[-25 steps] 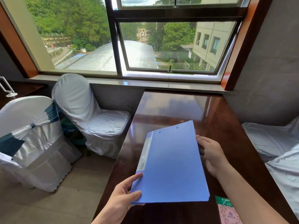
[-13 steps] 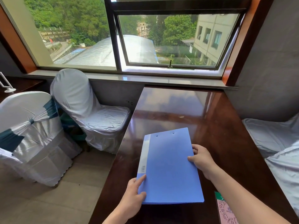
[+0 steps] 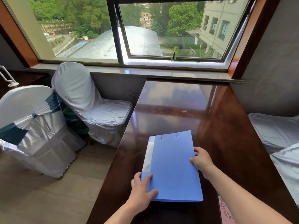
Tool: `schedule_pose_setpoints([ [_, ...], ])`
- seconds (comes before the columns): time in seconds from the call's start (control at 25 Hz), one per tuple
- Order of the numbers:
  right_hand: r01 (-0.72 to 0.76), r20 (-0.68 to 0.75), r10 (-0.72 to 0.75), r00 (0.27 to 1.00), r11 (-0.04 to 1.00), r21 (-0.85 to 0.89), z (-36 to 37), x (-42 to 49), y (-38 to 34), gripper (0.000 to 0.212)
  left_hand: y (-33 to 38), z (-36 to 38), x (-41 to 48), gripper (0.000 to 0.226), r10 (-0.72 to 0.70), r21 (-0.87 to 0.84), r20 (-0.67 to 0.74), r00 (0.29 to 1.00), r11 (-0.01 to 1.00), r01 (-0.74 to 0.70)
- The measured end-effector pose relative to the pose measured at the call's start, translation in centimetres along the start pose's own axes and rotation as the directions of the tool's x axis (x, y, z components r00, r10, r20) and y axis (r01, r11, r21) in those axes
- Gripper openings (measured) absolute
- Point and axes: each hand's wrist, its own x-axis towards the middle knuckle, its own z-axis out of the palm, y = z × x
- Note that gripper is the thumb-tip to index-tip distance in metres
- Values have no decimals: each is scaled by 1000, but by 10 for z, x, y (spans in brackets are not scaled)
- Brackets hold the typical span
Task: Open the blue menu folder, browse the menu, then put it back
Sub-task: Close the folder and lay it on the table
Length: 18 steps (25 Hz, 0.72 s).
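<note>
On the dark, glossy worktop (image 3: 210,120) in front of us lies the blue menu folder (image 3: 173,167), closed, its long side running away from us toward the window (image 3: 161,29). We see a plain blue cover, a pale strip with a small label down its left spine edge, and two small holes near the far edge. Our left hand (image 3: 142,189) has its grip on the near-left corner, thumb on top of the cover and fingers spread against the edge. Our right hand (image 3: 202,160) has its grip curled over the right edge about midway along, fingertips on the cover. Whether the folder rests flat or is slightly lifted, we cannot tell. Near the right forearm, a pink printed card (image 3: 226,212) lies on the worktop. Two white-covered chairs (image 3: 90,101) stand at left.
</note>
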Motion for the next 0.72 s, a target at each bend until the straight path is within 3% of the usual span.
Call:
schedule_pose_setpoints([
  [0.4,-2,-34,1,999,999,-48,9,16,3,18,17,11,19,65,-32,132,-82,996,990,43],
  [0.64,27,-25,-25,999,995,100,5,20,7,50,17,14,31,65,-29,85,-56,998,996,33],
  [0.72,26,-48,-22,999,997,73,2,20,13,56,15,16,32,62,-13,156,-64,998,987,23],
])
